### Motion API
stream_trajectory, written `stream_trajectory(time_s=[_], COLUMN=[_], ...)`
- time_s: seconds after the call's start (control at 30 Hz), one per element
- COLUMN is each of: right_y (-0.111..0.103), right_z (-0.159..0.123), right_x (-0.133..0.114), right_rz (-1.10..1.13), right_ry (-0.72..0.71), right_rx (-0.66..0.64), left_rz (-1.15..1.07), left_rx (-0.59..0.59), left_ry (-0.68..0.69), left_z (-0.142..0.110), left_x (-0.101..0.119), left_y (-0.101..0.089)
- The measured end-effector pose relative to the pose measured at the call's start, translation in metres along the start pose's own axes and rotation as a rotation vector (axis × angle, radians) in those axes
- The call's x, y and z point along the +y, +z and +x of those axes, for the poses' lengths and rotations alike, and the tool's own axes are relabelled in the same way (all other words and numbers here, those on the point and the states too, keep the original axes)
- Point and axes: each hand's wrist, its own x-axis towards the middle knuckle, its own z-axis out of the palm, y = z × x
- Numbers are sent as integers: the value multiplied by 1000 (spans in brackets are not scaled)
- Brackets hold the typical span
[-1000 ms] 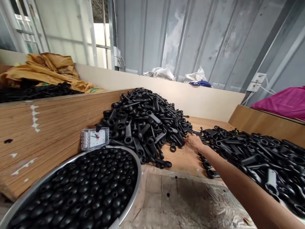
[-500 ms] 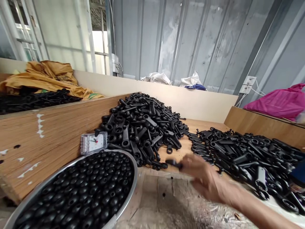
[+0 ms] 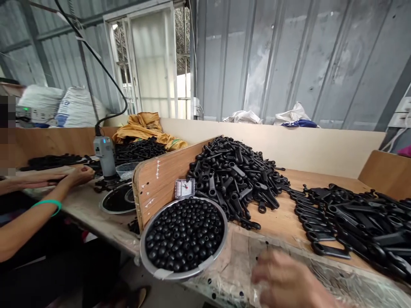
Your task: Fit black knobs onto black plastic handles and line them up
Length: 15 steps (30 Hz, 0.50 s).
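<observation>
Head view. One hand [image 3: 282, 280] of the wearer showed at the lower edge of the frame, blurred, its back turned up; which hand it was could not be told with certainty, though it entered from the right. Its grip could not be told: the fingers [image 3: 261, 273] curled downward over the plastic-covered front strip of the table [image 3: 289, 222], and whether they pinched anything was hidden. The other hand was out of view.

Places are given relative to the metal bowl [image 3: 212, 256], which stood at the table's front edge, filled with black round beads [image 3: 183, 233]. The hand lay to the right of the bowl, near it but apart. Just behind the bowl stood a small clear-cased clock [image 3: 185, 188], leaning against a wooden divider board [image 3: 160, 179]. Behind and to the right of the bowl rose a large heap of black handle-shaped parts [image 3: 234, 175]; farther right of the bowl, beyond a bare strip of table, a flatter spread of the same black parts [image 3: 359, 218] lay, the nearest parts to the hand.

Left of the bowl, past the divider, a co-worker's forearms [image 3: 35, 214] rested on the neighbouring table, one wrist bearing a green band [image 3: 51, 203]. Beside that person's hand [image 3: 81, 173] stood a grey powered tool [image 3: 104, 154] with a black cable, and behind it a yellow cloth [image 3: 144, 128] lay over more black parts.
</observation>
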Motion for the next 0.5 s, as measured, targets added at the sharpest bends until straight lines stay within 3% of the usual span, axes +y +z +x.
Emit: stream_trajectory(time_s=[0.07,0.13,0.27,0.37,0.43,0.5], right_y=[-4,-5,8,25,34,37], right_z=[33,64,105,116,119,121], right_x=[14,27,44,47,47,46], right_rz=[-27,-57,-173,-224,-253,-262], right_ry=[152,308,403,407,408,414], right_rx=[-6,-95,-253,-271,-268,-253], left_rz=[-7,12,66,141,220,300], left_rx=[129,233,342,377,387,395], left_ry=[130,238,383,423,393,313], left_z=[18,30,31,10,-13,-43], left_x=[32,47,41,-4,-59,-128], left_y=[-20,-32,-27,-7,9,24])
